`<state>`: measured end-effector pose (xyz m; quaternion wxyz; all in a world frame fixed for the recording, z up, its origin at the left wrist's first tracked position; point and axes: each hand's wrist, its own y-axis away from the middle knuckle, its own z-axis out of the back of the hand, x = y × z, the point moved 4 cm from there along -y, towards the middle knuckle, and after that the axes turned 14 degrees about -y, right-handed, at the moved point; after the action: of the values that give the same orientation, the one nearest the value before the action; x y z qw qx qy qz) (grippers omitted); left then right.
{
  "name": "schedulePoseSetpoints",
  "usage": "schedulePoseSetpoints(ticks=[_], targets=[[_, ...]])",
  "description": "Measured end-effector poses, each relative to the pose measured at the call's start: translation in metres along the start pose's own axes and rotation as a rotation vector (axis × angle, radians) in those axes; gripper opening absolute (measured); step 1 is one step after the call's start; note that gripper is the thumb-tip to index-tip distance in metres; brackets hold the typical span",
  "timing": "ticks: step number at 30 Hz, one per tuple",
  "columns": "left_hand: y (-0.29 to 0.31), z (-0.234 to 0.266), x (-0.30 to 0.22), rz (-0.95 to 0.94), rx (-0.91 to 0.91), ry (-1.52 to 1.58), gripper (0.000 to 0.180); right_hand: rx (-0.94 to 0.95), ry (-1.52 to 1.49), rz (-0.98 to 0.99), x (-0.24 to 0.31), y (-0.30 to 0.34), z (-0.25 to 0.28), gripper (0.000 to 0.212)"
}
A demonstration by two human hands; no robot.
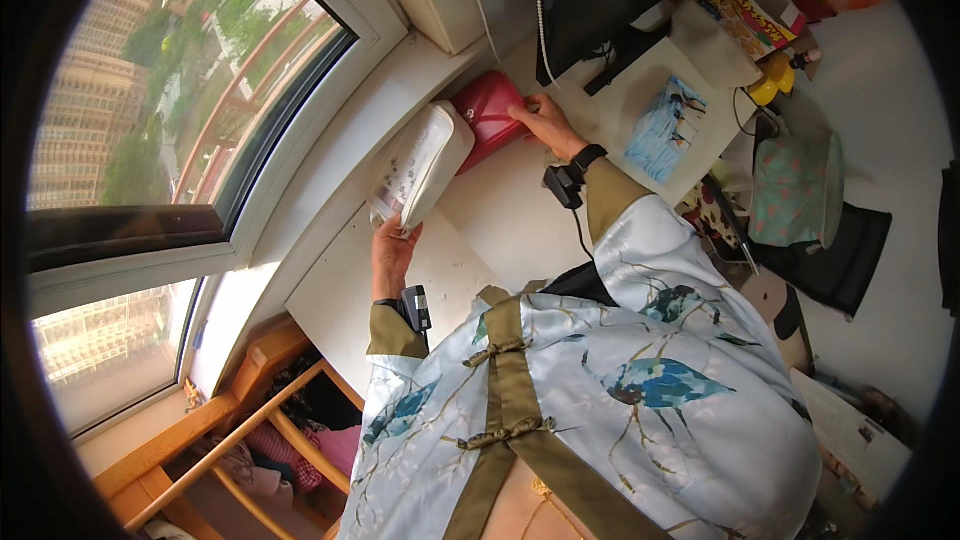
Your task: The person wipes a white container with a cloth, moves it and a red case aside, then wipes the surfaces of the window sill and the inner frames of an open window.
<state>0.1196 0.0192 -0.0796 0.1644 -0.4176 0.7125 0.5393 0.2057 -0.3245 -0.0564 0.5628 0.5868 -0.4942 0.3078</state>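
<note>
My left hand (394, 258) grips the near end of a white pouch (420, 165) with small dark marks on its side. The pouch stands tilted by the windowsill, over the white tabletop (400, 285). A shiny red pouch or case (487, 120) lies just beyond it, touching or nearly touching its far end. My right hand (550, 127) has its fingers closed on the right edge of this red case, thumb on top. Both wrists carry black straps with small dark devices. What is inside either pouch is hidden.
An open window (190, 80) runs along the left, with a white sill. A dark monitor (610, 0) and a bead chain (541, 20) stand at the back. At right are a blue picture sheet (667, 130), a green dotted pouch (798, 185) and a colourful box (745, 0). A wooden bed rail (225, 420) is lower left.
</note>
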Motion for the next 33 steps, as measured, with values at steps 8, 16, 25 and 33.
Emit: schedulePoseSetpoints(ticks=[8, 16, 25, 33], targets=[[-0.005, 0.002, 0.0, -0.037, -0.061, -0.094, 0.033, -0.087, 0.405, 0.385, 0.067, 0.047, 0.055, 0.047], [-0.037, -0.06, 0.0, -0.146, 0.064, -0.267, 0.042, -0.072, 0.029, 0.126, 0.082, 0.067, 0.047, 0.039], [-0.029, -0.066, -0.018, -0.008, 0.093, -0.305, 0.095, 0.004, -0.116, -0.049, 0.015, 0.015, 0.003, 0.065], [-0.006, -0.089, -0.016, 0.032, 0.203, -0.431, 0.098, -0.025, 0.315, -0.024, 0.008, 0.024, 0.005, 0.065]])
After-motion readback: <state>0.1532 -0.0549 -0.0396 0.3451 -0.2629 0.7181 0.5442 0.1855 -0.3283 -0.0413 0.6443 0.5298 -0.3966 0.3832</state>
